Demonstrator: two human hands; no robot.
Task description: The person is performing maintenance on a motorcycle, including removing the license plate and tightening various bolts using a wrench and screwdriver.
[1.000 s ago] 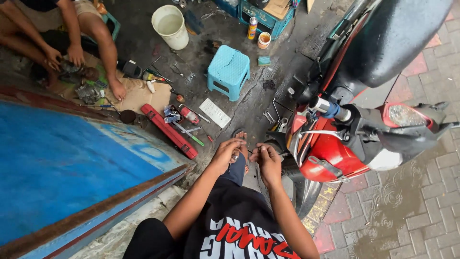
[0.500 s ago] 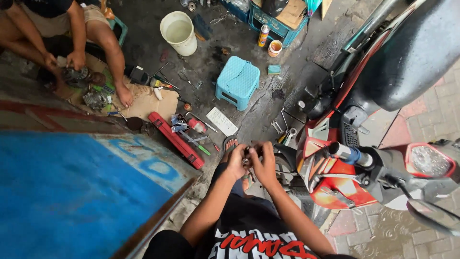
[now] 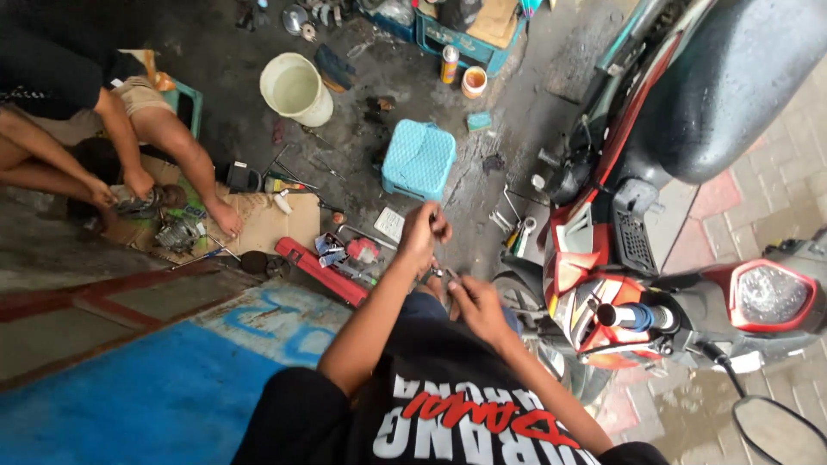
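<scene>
A small metal part (image 3: 441, 274), too tiny to identify, sits pinched between both hands above the person's knee.

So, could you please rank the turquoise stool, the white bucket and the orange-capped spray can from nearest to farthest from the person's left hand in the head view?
From the left hand:
1. Turquoise stool, just above it.
2. White bucket, upper left.
3. Spray can, top, beside the crate.
The last two are fairly close.

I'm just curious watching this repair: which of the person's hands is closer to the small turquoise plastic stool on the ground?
Left. The left hand is raised just below the turquoise stool, nearly overlapping its lower edge in the head view. The right hand sits lower, closer to the person's body and farther from it.
</scene>
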